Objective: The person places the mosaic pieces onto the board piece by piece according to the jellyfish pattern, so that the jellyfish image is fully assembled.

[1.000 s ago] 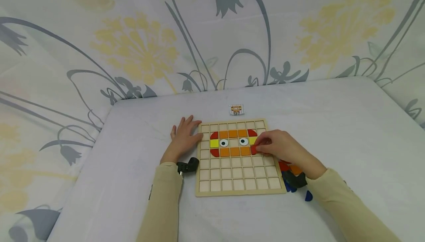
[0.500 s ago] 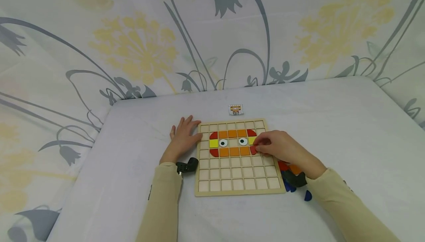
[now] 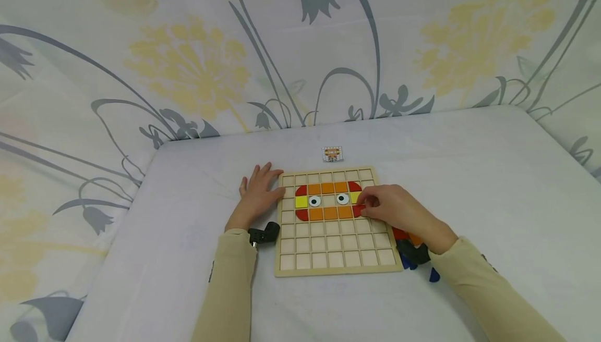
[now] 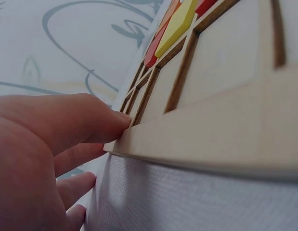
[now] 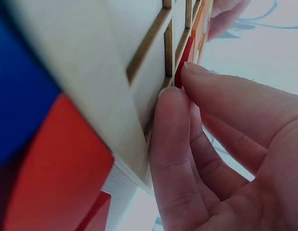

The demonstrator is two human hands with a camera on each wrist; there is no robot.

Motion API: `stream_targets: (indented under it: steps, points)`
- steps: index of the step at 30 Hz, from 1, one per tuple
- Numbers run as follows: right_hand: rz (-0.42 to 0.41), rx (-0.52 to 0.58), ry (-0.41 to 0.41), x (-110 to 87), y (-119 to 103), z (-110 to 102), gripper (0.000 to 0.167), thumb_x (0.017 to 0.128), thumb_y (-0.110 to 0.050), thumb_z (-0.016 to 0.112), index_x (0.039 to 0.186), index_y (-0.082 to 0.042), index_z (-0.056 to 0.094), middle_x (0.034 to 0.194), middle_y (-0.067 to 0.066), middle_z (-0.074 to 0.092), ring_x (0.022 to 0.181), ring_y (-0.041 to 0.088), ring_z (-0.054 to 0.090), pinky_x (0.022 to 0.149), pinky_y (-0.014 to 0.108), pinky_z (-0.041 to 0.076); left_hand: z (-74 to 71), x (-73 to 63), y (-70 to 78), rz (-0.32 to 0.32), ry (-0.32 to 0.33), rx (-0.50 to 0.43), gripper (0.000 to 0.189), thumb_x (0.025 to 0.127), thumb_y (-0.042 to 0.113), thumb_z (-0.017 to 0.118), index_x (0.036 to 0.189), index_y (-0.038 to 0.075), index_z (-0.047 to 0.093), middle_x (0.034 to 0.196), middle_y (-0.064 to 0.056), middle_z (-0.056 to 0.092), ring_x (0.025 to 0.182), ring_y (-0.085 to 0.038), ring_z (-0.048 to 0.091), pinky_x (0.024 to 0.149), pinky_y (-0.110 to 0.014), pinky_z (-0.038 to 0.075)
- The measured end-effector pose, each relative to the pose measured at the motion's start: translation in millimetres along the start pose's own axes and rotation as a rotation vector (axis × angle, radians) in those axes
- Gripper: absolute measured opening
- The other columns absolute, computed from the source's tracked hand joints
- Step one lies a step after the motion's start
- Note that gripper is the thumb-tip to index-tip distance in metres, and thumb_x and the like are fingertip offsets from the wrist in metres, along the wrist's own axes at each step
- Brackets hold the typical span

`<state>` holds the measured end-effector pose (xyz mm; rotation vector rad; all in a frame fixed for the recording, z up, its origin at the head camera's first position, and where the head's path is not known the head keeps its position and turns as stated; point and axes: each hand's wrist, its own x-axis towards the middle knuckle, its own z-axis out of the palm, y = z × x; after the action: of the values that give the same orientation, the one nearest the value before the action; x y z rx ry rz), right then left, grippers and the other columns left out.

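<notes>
The right grip [image 3: 394,206] partly hides 1 red piece [image 3: 358,210] and 1 yellow piece [image 3: 354,197].

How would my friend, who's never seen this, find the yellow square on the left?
Find the wooden grid board on the white cloth. Go to the left end of its coloured tiles, middle row. Between two rounded red tiles and beside an eye piece is the yellow square tile: unlike those curved neighbours, it has four straight sides.
</notes>
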<state>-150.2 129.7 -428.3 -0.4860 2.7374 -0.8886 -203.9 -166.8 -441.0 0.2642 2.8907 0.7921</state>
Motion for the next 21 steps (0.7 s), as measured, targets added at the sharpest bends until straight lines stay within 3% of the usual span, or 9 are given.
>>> stream_targets:
  steps: [7,12,21]
  points:
    - [0.051,0.042,-0.046,-3.8,5.4,-14.3,0.018,0.084,-0.026,0.061,0.099,-0.016,0.063,0.081,-0.002,0.057,0.074,0.015,0.050,0.064,0.026,0.044,1.2,1.4,-1.7,-0.001,-0.004,0.006,0.047,0.085,0.032,0.050,0.131,0.020,0.045,0.147,-0.007,0.017,0.135,-0.027,0.003,0.100,-0.053,-0.004]
    - [0.046,0.074,-0.122,-8.9,9.8,-28.4,0.023,0.084,-0.028,0.060,0.104,-0.014,0.061,0.088,-0.001,0.058,0.075,0.015,0.053,0.064,0.026,0.047,0.9,1.1,-1.7,0.004,-0.001,0.000,0.048,0.085,0.032,0.050,0.131,0.020,0.045,0.147,-0.006,0.018,0.135,-0.026,0.003,0.100,-0.053,-0.004]
    - [0.057,0.043,-0.188,-16.2,20.9,-45.8,0.031,0.085,-0.031,0.058,0.109,-0.011,0.059,0.090,-0.002,0.059,0.076,0.014,0.054,0.069,0.029,0.045,-0.6,0.9,-1.0,0.009,-0.006,0.008,0.048,0.086,0.032,0.050,0.131,0.019,0.044,0.147,-0.007,0.018,0.135,-0.026,0.003,0.100,-0.054,-0.004]
